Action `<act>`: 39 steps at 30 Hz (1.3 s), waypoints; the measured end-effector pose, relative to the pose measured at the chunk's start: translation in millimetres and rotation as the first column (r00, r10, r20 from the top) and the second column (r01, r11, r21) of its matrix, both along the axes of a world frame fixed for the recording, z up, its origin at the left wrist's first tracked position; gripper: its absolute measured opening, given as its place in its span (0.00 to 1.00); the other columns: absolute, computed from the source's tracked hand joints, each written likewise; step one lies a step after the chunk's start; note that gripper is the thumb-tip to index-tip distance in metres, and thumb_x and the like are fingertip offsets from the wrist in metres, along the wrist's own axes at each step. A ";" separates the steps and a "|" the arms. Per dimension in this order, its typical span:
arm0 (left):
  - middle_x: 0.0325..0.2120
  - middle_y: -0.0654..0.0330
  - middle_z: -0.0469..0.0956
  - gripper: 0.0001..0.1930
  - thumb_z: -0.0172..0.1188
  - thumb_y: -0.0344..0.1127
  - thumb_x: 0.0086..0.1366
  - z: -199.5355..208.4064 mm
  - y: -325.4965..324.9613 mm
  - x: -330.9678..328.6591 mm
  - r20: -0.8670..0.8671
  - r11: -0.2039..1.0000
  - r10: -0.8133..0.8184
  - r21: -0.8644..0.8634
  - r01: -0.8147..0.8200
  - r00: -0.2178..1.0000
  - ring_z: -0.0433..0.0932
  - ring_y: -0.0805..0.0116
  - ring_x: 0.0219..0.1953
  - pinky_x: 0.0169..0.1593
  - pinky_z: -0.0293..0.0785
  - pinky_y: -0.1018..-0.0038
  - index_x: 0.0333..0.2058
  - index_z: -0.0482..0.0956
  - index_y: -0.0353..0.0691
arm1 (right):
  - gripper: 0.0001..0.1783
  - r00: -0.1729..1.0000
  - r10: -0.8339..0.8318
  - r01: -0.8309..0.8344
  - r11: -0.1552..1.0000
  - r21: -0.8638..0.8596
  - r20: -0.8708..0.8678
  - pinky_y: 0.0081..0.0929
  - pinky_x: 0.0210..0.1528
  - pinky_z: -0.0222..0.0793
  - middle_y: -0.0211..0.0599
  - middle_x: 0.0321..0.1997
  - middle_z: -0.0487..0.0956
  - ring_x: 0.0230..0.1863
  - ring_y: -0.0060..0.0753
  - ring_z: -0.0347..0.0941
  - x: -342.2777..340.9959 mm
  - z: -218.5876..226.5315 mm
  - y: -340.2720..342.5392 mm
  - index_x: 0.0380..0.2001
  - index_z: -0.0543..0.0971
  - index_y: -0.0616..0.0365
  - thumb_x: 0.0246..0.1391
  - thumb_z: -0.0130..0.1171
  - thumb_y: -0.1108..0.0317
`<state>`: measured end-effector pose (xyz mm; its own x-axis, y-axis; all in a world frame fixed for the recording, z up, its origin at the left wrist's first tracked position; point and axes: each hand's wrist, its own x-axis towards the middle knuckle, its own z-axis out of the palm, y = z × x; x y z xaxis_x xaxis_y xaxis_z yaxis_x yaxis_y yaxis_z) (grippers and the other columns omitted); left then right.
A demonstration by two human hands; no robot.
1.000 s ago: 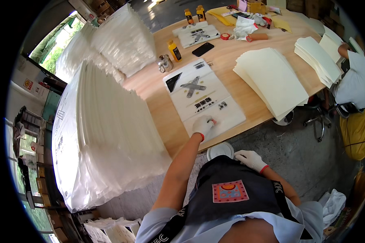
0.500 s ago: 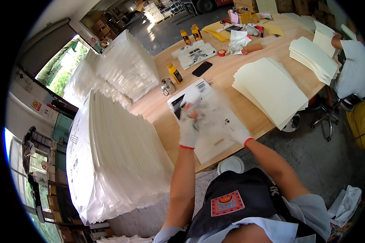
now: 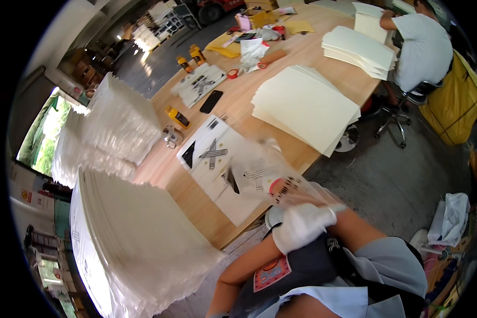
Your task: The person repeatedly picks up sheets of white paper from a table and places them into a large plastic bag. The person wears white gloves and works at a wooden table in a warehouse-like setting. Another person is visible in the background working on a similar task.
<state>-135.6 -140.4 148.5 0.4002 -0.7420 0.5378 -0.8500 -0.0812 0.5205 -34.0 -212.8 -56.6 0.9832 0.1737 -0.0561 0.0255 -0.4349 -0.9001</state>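
A clear plastic bag [image 3: 257, 172] with dark print is drawn over my right hand [image 3: 271, 146] and wrist, and the glove's red cuff shows through it. The bag blurs my right fingers. My left hand [image 3: 305, 225], in a white glove, is closed at the bag's open end beside my right forearm. Under the bag, at the table's near edge, lies a flat pile of printed plastic bags [image 3: 204, 153]. Left of them rises a tall stack of white sheets in clear plastic [image 3: 138, 238].
Cream sheets [image 3: 305, 106] are fanned on the wooden table [image 3: 238, 111]. Further off are a black phone [image 3: 211, 102], a yellow bottle [image 3: 177, 117], a metal-lidded jar [image 3: 172, 137] and rolls of tape. A person [image 3: 421, 50] sits at the far right beside another sheet pile.
My hands have left the pile on the table. The right hand now has a bag over it, and the left has crossed to my right forearm. My view has swung right.
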 end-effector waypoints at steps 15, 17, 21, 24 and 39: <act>0.35 0.56 0.78 0.10 0.53 0.26 0.63 -107.3 52.4 90.7 -0.471 0.882 0.453 0.108 -0.460 0.758 0.76 0.69 0.35 0.41 0.71 0.75 0.42 0.76 0.37 | 0.16 0.793 0.108 0.445 0.569 -0.691 0.599 0.33 0.42 0.65 0.31 0.37 0.73 0.41 0.36 0.70 -51.9 95.5 -196.7 0.37 0.74 0.49 0.40 0.60 0.64; 0.36 0.56 0.78 0.09 0.53 0.27 0.62 -125.4 44.5 96.1 -0.512 0.912 0.353 0.002 -0.410 0.783 0.76 0.70 0.36 0.41 0.71 0.75 0.42 0.76 0.37 | 0.15 0.761 0.186 0.416 0.597 -0.686 0.622 0.32 0.42 0.66 0.30 0.36 0.73 0.40 0.34 0.71 -47.7 93.0 -205.5 0.37 0.74 0.49 0.42 0.59 0.63; 0.41 0.59 0.77 0.11 0.52 0.30 0.65 -126.1 20.1 103.9 -0.695 0.969 0.202 0.037 -0.246 0.690 0.74 0.71 0.40 0.41 0.71 0.77 0.45 0.74 0.38 | 0.10 0.690 0.283 0.427 0.585 -0.690 0.667 0.30 0.36 0.68 0.27 0.32 0.75 0.35 0.32 0.73 -38.0 92.3 -223.7 0.33 0.75 0.47 0.44 0.58 0.63; 0.44 0.63 0.74 0.16 0.50 0.36 0.67 -85.0 -3.5 101.1 -0.834 0.988 0.129 0.065 -0.137 0.537 0.73 0.72 0.42 0.43 0.71 0.78 0.52 0.68 0.39 | 0.05 0.589 0.234 0.546 0.589 -0.595 0.773 0.30 0.30 0.68 0.25 0.27 0.73 0.30 0.32 0.72 -34.0 132.2 -206.7 0.27 0.75 0.46 0.43 0.58 0.64; 0.31 0.55 0.80 0.13 0.52 0.29 0.58 -38.7 37.8 117.1 -0.797 0.868 0.495 0.438 -0.233 0.347 0.79 0.68 0.29 0.32 0.75 0.76 0.41 0.76 0.32 | 0.20 0.874 -0.230 0.484 0.493 0.723 -0.429 0.29 0.52 0.66 0.38 0.51 0.73 0.52 0.32 0.70 -102.6 82.8 -149.2 0.48 0.72 0.62 0.56 0.55 0.61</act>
